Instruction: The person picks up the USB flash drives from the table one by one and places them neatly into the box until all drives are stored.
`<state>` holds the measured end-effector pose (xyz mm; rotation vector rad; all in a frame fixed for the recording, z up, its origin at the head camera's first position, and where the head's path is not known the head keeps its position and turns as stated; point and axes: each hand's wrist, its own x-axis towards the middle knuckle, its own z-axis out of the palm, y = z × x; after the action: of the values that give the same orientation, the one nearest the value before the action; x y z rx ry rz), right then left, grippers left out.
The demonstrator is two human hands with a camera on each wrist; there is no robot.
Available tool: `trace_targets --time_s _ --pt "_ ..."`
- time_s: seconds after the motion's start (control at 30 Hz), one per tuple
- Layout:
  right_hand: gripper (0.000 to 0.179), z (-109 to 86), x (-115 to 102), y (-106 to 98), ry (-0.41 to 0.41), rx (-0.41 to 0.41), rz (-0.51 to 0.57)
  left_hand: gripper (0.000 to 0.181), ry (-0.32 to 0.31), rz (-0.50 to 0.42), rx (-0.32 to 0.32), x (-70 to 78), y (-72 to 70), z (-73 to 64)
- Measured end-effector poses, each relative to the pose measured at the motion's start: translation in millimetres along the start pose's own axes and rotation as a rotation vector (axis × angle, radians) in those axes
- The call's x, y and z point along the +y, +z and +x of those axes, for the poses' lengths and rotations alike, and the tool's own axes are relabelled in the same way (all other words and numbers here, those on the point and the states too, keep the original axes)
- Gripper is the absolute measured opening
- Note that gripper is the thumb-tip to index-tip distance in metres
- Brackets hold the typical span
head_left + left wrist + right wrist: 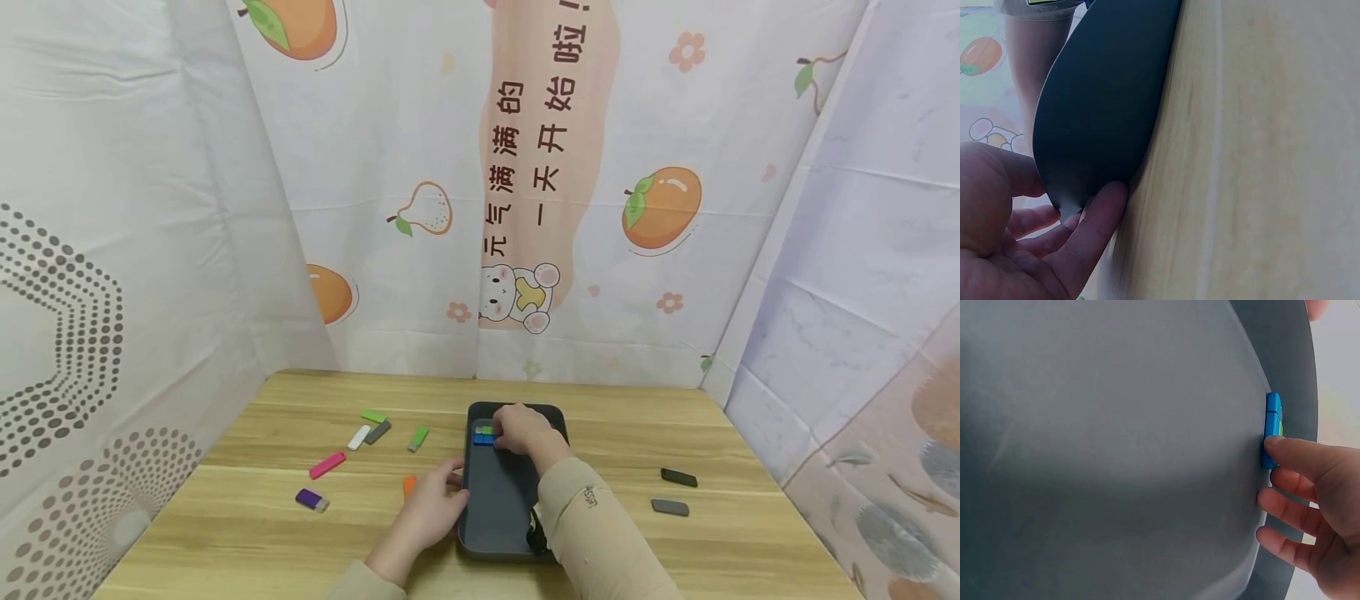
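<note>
Taking the tray (495,504) as our dial, we find the blue stick (483,440) inside at eleven o'clock, beside a green stick (488,431). The right hand (519,429) partly hides both, its thumb on the blue one, lower fingers apart; whether it pinches, we cannot tell. At nine, the left hand (431,504) touches the tray's wall with fingers spread, blocking part of an orange stick (409,487). Farther towards nine we see a pink stick (327,465) and a purple stick (311,500); at three, a black stick (678,477). The right sleeve (600,525) overhangs five o'clock.
</note>
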<state>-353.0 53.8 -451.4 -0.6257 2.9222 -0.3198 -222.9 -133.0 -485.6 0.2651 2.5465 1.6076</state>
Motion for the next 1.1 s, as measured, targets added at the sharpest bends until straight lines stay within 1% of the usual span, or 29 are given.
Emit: trace_targets --time_s 0.4,0.63,0.87,1.1 --pt "0.009 1.2 0.9 1.7 -0.004 0.000 -0.003 0.049 0.002 -0.003 0.002 -2.0 0.4 1.5" --pt "0.008 1.1 2.9 1.0 -0.013 -0.002 -0.003 0.049 -0.001 0.010 0.003 -2.9 1.9 1.7" --pt "0.009 -1.8 6.3 -5.8 -0.041 0.014 0.021 0.048 0.006 0.026 0.012 -2.1 2.0 1.4" --pt "0.008 -6.5 11.5 -15.9 -0.099 0.062 0.050 0.048 0.017 0.037 0.020 -1.0 2.1 0.8"
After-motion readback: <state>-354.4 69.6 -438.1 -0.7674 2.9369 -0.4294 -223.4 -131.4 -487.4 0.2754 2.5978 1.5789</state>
